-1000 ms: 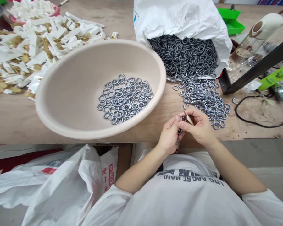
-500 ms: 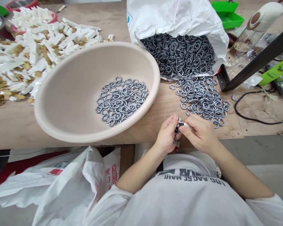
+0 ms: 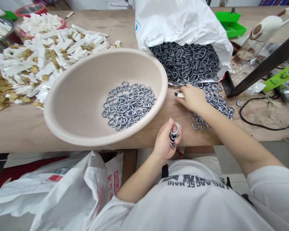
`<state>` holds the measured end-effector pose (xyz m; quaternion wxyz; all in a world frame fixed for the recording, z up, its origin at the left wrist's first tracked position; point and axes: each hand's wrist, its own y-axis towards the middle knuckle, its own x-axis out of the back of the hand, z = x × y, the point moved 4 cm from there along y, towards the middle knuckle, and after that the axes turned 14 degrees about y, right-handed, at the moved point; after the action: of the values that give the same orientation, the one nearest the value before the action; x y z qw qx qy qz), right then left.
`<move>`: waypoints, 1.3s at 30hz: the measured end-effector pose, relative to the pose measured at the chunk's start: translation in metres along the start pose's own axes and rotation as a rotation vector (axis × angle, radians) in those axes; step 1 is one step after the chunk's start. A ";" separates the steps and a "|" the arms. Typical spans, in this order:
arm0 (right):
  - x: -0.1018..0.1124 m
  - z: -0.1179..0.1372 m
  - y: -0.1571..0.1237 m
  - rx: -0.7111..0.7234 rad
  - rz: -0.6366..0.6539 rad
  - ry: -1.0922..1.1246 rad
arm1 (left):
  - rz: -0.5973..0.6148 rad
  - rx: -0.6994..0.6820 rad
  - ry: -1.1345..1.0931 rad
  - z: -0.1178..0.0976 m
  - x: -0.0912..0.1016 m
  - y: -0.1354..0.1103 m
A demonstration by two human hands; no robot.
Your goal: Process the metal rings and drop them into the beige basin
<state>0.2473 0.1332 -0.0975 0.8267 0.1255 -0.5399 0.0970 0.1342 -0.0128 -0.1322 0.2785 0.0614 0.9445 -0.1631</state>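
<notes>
Several grey rings (image 3: 174,129) are bunched in my left hand (image 3: 165,138), its fingers curled round them near the table's front edge. My right hand (image 3: 194,98) is closed on a small blade (image 3: 179,94), dark at the flat tip and pale at the grip. It hovers at or just over the left side of a loose pile of grey rings (image 3: 218,99); whether it touches them I cannot tell. To the left stands a large beige basin (image 3: 69,96), tilted a little, with many rings (image 3: 131,106) gathered in its right part.
Behind the pile lies a white sack (image 3: 183,22), its mouth full of darker rings (image 3: 185,62). White and tan plastic pieces (image 3: 42,57) heap up at far left. A black metal bar (image 3: 262,64), a cable (image 3: 262,127), a bottle (image 3: 249,46) and a green tray (image 3: 233,29) occupy the right.
My right hand has moved from beside my left hand, up to the ring pile, still with the blade. My left hand keeps its rings and sits slightly lower and further left.
</notes>
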 end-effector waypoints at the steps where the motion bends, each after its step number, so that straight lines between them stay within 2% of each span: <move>1: -0.007 0.002 0.015 -0.009 0.031 -0.060 | -0.020 -0.003 -0.002 -0.003 0.004 -0.001; 4: -0.015 0.005 0.035 -0.003 0.061 -0.103 | -0.056 0.013 -0.042 -0.009 0.018 -0.004; 6: -0.007 0.006 0.026 0.022 0.032 0.020 | -0.050 0.039 -0.089 -0.012 0.024 -0.004; 8: 0.004 0.008 0.000 0.040 0.042 0.304 | -0.036 0.051 -0.118 -0.014 0.027 -0.003; 11: 0.011 0.014 -0.057 -0.001 0.169 0.937 | -0.048 0.063 -0.071 -0.008 0.020 0.003; 13: 0.006 0.019 -0.092 -0.033 0.219 1.191 | -0.041 0.083 0.008 0.000 0.009 0.006; 14: 0.002 0.020 -0.105 -0.050 0.180 1.246 | -0.024 0.090 0.045 0.005 0.003 0.007; 16: -0.006 0.017 -0.122 -0.075 0.043 1.210 | 0.021 0.090 0.104 0.013 -0.010 0.008; 18: -0.009 0.013 -0.131 -0.062 -0.121 1.059 | 0.039 0.068 0.154 0.019 -0.018 0.008; 21: -0.004 0.009 -0.136 0.012 -0.247 0.960 | 0.023 0.020 0.210 0.021 -0.022 0.009; 26: 0.006 0.001 -0.134 0.085 -0.178 1.119 | 0.032 -0.030 0.252 0.022 -0.021 0.011; 31: 0.003 -0.010 -0.130 0.011 -0.117 1.237 | 0.105 -0.068 0.282 0.025 -0.024 0.013; 34: 0.011 -0.010 -0.138 0.105 -0.146 0.993 | 0.086 -0.060 0.263 0.023 -0.023 0.013; 36: 0.017 -0.006 -0.145 0.190 -0.119 0.805 | 0.054 -0.042 0.269 0.020 -0.022 0.012; 39: 0.021 0.000 -0.153 0.229 -0.062 0.683 | 0.031 -0.016 0.271 0.017 -0.021 0.012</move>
<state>0.3010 -0.0114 -0.0941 0.9425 0.1941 -0.2140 0.1681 0.1634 -0.0078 -0.1375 0.1513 0.0952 0.9736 -0.1417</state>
